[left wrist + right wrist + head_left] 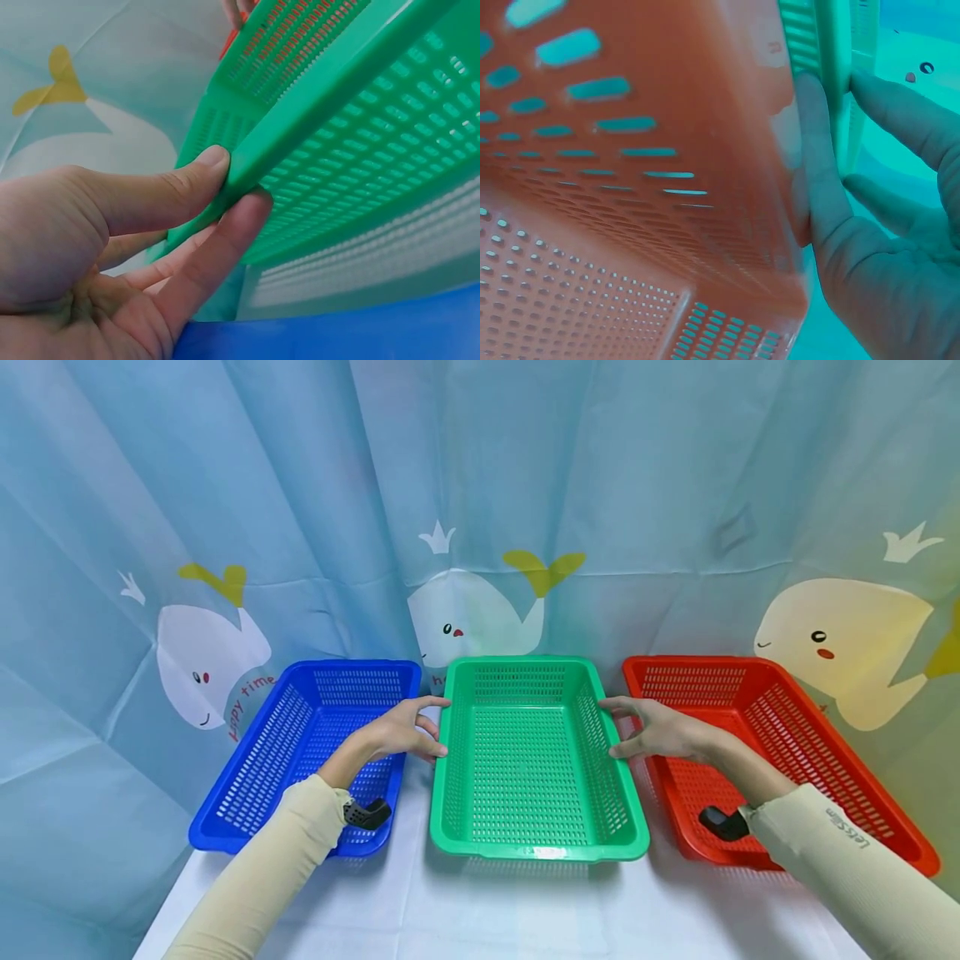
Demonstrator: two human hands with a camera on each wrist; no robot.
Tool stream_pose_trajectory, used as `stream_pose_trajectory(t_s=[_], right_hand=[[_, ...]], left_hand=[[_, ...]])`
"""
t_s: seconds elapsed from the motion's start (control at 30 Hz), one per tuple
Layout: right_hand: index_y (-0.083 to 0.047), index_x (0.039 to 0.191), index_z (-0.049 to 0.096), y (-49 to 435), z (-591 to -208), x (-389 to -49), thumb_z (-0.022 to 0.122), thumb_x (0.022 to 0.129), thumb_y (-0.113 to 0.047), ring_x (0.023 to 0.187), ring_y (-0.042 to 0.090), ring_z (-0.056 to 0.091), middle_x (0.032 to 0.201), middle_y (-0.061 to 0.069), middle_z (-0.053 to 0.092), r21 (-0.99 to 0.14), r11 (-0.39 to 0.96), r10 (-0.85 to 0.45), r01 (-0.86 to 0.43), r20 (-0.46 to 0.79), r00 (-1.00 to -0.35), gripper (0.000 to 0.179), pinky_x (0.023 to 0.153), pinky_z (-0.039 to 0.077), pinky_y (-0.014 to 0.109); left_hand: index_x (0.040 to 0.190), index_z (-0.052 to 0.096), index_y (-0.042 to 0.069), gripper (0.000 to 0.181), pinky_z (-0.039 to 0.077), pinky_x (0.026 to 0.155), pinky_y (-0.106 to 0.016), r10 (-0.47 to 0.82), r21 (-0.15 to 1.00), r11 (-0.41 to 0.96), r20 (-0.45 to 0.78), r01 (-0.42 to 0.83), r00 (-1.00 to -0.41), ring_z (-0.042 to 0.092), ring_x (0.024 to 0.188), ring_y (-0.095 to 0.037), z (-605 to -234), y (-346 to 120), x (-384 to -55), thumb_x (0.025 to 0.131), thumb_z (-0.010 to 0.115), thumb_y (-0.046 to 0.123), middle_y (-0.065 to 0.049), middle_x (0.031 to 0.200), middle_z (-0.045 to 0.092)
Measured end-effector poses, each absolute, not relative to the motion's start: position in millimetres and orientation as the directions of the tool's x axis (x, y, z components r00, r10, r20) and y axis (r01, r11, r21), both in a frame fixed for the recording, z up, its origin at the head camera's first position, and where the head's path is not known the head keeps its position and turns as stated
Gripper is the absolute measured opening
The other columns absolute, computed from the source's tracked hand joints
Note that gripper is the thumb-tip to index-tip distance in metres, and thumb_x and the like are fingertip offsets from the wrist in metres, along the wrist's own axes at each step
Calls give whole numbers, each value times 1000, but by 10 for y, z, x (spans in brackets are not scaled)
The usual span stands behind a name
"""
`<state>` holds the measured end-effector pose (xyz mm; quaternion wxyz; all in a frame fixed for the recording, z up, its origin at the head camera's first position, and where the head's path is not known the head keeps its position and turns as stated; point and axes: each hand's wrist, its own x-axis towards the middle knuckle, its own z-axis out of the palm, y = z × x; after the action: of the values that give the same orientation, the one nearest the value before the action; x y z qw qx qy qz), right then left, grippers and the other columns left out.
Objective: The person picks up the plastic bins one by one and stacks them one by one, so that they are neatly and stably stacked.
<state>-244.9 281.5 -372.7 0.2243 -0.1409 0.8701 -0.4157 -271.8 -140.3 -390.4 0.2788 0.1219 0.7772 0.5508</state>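
A green perforated plastic basket [540, 853] stands between the two hands, with nothing inside it. At its left rim, my left hand [401, 727] pinches the edge; in the left wrist view the thumb [191, 180] lies on top of the rim and the fingers [217, 259] are beneath it. My right hand [660, 731] grips the opposite rim. Seen from the right wrist, that hand [892, 247] has its fingers on either side of the green rim [838, 90], close beside the red basket [742, 150].
A blue basket [240, 839] lies left under the left forearm, and a red basket [847, 756] lies right under the right forearm. All stand on a white-covered table [480, 918]. Behind hangs a light blue curtain [480, 460] with whale prints. Black wrist devices [369, 815] extend from both sleeves.
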Motion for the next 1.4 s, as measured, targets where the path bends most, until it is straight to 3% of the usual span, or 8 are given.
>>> stream_pose_trajectory(t_s=[0.3, 0.43, 0.73, 0.83, 0.9, 1.1, 1.4], right_hand=[[0, 159, 32, 2829, -3690, -2388, 81, 91, -19, 120, 42, 54, 147, 27, 42, -758, 644, -411, -100, -234, -881, 86, 85, 61, 43], [-2, 159, 34, 2831, -3632, -2334, 81, 90, -21, 124, 42, 50, 148, 25, 43, -755, 645, -406, -118, -208, -890, 85, 88, 60, 46], [-8, 161, 32, 2820, -3454, -2261, 80, 91, -21, 114, 33, 61, 159, 22, 32, -775, 611, -415, -159, -143, -899, 86, 94, 57, 53], [-10, 160, 34, 2810, -3372, -2248, 81, 91, -22, 95, 29, 68, 148, 21, 42, -772, 611, -413, -178, -118, -903, 85, 90, 58, 51], [-12, 160, 35, 2802, -3314, -2241, 82, 90, -23, 80, 26, 68, 132, 19, 54, -770, 611, -410, -184, -109, -905, 85, 86, 58, 48], [-17, 161, 34, 2780, -3147, -2203, 83, 90, -23, 79, 24, 69, 88, 11, 71, -779, 600, -404, -181, -100, -909, 87, 84, 54, 41], [-18, 161, 34, 2740, -2990, -2146, 83, 89, -22, 82, 25, 67, 85, 20, 67, -805, 565, -407, -180, -82, -910, 88, 79, 52, 35]], left_hand=[[162, 31, 11, 88, 61, 77, -56, 493, 927, 350, -305, -136, -815, 73, 76, -33, -3864, -1415, -2686, 88, 74, -11, -19, 102, 54], [162, 32, 13, 88, 62, 76, -55, 496, 933, 329, -301, -144, -815, 73, 75, -33, -3813, -1434, -2651, 88, 74, -12, -20, 106, 52], [162, 32, 16, 87, 63, 76, -51, 502, 956, 277, -226, -92, -835, 71, 77, -31, -3643, -1512, -2578, 89, 73, -10, -20, 110, 49], [161, 33, 19, 87, 63, 77, -51, 499, 958, 281, -205, -67, -842, 71, 81, -33, -3576, -1548, -2560, 89, 73, -8, -20, 115, 49], [161, 34, 21, 86, 63, 77, -51, 489, 956, 289, -196, -54, -850, 72, 82, -36, -3523, -1566, -2545, 89, 74, -7, -21, 118, 49], [162, 33, 19, 86, 61, 80, -56, 484, 959, 284, -159, -17, -860, 72, 81, -36, -3358, -1606, -2491, 90, 72, -9, -22, 120, 48], [162, 31, 20, 90, 63, 78, -48, 489, 949, 314, -143, 21, -861, 74, 86, -34, -3180, -1686, -2434, 89, 75, -8, -23, 129, 46]])
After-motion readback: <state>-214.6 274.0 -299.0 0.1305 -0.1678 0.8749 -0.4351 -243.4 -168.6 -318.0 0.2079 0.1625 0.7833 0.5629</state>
